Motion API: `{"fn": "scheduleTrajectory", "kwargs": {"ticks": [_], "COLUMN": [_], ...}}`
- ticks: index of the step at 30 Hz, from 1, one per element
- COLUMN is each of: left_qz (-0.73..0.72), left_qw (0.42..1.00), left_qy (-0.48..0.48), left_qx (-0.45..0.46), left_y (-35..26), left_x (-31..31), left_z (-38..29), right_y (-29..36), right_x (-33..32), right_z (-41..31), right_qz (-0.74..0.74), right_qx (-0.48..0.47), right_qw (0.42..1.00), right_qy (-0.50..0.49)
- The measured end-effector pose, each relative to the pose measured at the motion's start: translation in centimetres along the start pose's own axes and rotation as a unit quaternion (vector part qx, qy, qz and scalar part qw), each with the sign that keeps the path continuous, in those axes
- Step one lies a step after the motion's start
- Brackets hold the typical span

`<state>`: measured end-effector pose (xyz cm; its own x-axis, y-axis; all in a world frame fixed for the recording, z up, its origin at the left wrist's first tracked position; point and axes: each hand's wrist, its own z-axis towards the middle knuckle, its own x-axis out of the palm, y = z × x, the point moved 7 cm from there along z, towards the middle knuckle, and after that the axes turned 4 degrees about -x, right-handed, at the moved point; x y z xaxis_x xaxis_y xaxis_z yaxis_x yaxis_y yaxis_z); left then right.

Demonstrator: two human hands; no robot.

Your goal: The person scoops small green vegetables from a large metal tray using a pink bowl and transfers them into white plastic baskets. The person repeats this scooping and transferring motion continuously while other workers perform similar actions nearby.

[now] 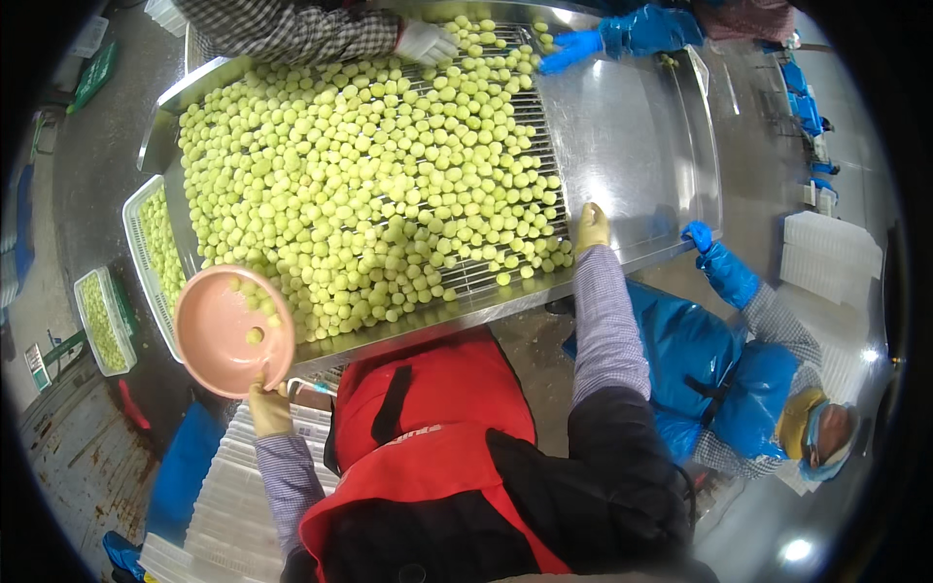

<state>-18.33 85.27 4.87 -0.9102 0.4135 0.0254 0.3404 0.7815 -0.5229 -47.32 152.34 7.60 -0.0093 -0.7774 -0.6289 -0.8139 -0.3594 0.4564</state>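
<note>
Many round pale-green fruits (pixel 350 182) cover the slatted part of a stainless-steel sorting table (pixel 619 153) before me. My left hand (pixel 270 408), in a yellowish glove, grips the near rim of a pink plastic basin (pixel 219 335). Several green fruits lie inside the basin, which is tilted over the table's near left corner. In a matching glove, my right hand (pixel 594 227) rests at the right end of the slats, close to the table's near edge. No fruit shows in it; its fingers are partly hidden.
White crates of fruit (pixel 133 233) (pixel 91 291) stand beyond the table's left end. Co-workers' gloved hands (pixel 426 44) (pixel 572 51) are at the far side. A co-worker in blue (pixel 685 342) stands at my right, one hand on the table's corner. Stacked white crates (pixel 233 503) are at lower left.
</note>
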Motion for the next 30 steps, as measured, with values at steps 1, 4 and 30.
{"fn": "scheduleTrajectory", "kwargs": {"ticks": [1,4,30], "left_qz": [0.022,-0.013,-0.194], "left_qw": [1.000,0.999,0.971], "left_qy": [0.004,0.015,-0.116], "left_qx": [0.012,0.036,0.075], "left_y": [-1.1,-2.5,3.6], "left_x": [-1.3,-3.9,-17.0], "left_z": [-0.1,0.6,-3.2], "right_y": [-0.9,-6.5,0.9], "right_x": [-0.7,-1.2,27.4], "right_z": [1.9,7.7,-1.7], "right_qz": [-0.198,-0.292,-0.005], "right_qx": [-0.062,-0.103,-0.165], "right_qw": [0.978,0.951,0.982], "right_qy": [-0.002,-0.019,0.097]}}
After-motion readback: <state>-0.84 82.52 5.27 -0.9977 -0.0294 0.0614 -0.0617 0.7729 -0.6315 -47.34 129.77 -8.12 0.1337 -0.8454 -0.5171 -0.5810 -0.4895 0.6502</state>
